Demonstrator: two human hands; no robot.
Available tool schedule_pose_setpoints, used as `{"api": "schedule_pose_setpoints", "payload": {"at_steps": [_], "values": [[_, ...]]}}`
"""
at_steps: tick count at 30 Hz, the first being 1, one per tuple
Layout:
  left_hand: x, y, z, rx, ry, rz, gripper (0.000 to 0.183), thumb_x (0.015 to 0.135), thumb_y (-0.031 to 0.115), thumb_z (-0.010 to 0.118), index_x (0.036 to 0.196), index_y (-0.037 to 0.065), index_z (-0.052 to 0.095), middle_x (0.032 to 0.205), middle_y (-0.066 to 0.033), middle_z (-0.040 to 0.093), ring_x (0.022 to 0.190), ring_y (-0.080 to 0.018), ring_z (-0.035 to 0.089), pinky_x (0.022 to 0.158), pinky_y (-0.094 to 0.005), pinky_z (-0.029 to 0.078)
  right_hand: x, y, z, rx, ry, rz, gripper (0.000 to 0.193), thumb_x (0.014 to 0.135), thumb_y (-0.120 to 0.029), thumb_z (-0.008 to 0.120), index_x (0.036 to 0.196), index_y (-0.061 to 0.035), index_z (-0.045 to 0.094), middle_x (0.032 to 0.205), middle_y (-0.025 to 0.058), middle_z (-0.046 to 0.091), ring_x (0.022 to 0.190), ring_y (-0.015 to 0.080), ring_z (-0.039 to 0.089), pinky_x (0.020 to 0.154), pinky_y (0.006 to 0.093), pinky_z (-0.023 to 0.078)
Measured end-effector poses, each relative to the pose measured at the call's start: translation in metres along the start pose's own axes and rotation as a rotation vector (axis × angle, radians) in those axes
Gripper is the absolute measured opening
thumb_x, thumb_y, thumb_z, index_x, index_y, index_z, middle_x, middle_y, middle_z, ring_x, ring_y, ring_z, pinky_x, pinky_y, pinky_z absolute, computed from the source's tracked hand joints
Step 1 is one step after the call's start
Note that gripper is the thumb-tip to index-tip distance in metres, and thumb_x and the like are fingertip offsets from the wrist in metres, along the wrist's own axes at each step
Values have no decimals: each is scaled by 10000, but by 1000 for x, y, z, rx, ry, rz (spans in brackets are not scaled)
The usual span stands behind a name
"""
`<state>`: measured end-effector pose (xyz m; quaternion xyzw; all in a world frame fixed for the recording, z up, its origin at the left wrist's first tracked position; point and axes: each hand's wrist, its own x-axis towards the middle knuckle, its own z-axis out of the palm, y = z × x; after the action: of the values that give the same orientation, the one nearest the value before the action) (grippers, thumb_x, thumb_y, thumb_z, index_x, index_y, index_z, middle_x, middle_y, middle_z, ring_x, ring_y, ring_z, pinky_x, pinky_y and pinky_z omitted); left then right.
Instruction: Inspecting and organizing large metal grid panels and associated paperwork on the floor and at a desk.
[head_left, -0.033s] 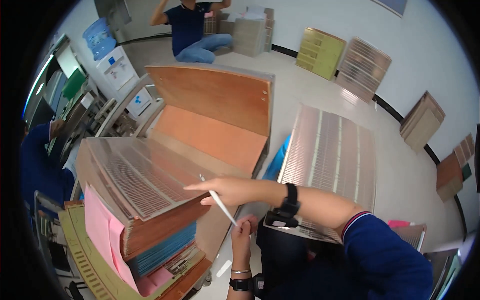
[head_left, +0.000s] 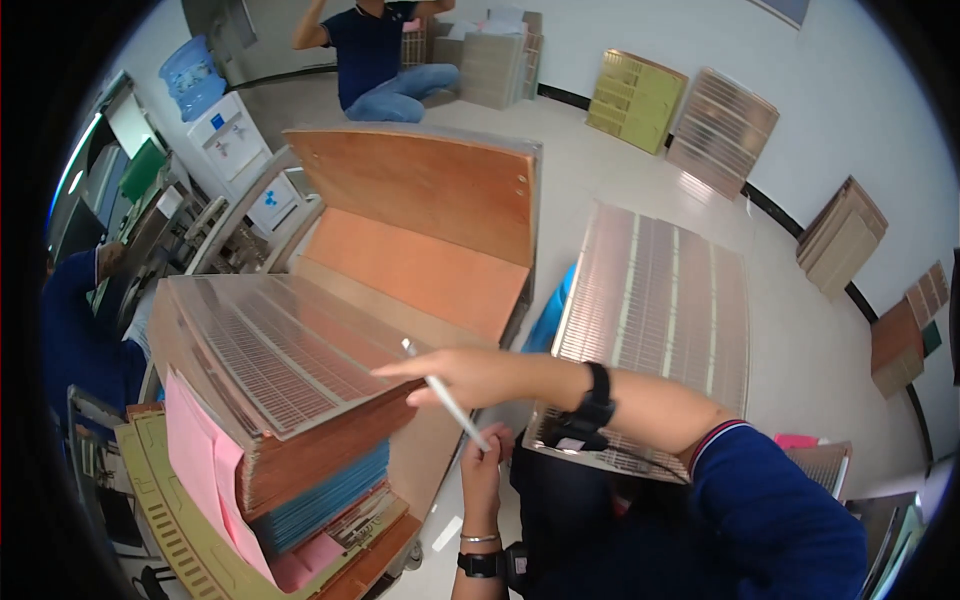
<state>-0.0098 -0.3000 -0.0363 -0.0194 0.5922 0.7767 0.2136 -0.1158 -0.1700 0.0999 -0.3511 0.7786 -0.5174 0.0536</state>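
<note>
My right hand (head_left: 465,377) reaches in from the right over the front corner of a tall stack, index finger stretched out leftward. A thin white stick (head_left: 455,407) slants through its fingers, passing behind the index finger. Lower down, my left hand (head_left: 486,450) is closed in a pinch at the stick's lower end. Topping the stack is a clear panel (head_left: 285,350) printed with grid rows; brown boards (head_left: 320,470) and blue sheets (head_left: 330,510) lie beneath. Pink sheets (head_left: 205,450) hang down its left side.
An upright wooden board (head_left: 420,185) stands behind the stack. At right lies another gridded panel (head_left: 650,310). More panels (head_left: 722,130) lean on the wall. One person (head_left: 375,65) sits at the back, another (head_left: 85,310) at far left. A water dispenser (head_left: 228,140) stands at back left.
My left hand and the stick's lower end have shifted slightly right. My right hand has barely moved, and the surroundings have slid slightly left in the view.
</note>
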Motion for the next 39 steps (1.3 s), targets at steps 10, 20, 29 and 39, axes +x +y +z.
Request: {"api": "schedule_pose_setpoints", "payload": {"at_steps": [10,20,29,39], "values": [[15,2,31,347,-55,56,168,847,122,612,950,-11,602,690,7,565,588,-50,478,528,-185,386,-305,-33,-76,-358,903,681,337,895,-157,539,1214,-51,531,1151,178,587,1062,244,575,886,330,457],[19,35,62,1246,7,426,250,854,184,555,724,-27,587,664,-211,561,608,-375,561,561,-419,433,-407,-13,32,-706,1204,938,444,875,-48,491,1303,-12,379,1312,260,416,1270,403,332,1031,410,314],[-1,50,97,1727,36,452,294,884,204,493,741,-27,604,742,-236,588,683,-410,574,605,-471,451,-409,-14,32,-741,1186,902,447,828,-23,542,1259,-60,432,1350,254,370,1297,422,267,1050,421,286],[23,50,70,945,118,24,439,931,377,466,835,-8,653,743,-90,642,659,-164,590,627,-302,470,-436,-18,25,95,1715,478,399,920,-86,479,1307,-41,388,1338,198,410,1294,266,345,1032,328,312]]}}
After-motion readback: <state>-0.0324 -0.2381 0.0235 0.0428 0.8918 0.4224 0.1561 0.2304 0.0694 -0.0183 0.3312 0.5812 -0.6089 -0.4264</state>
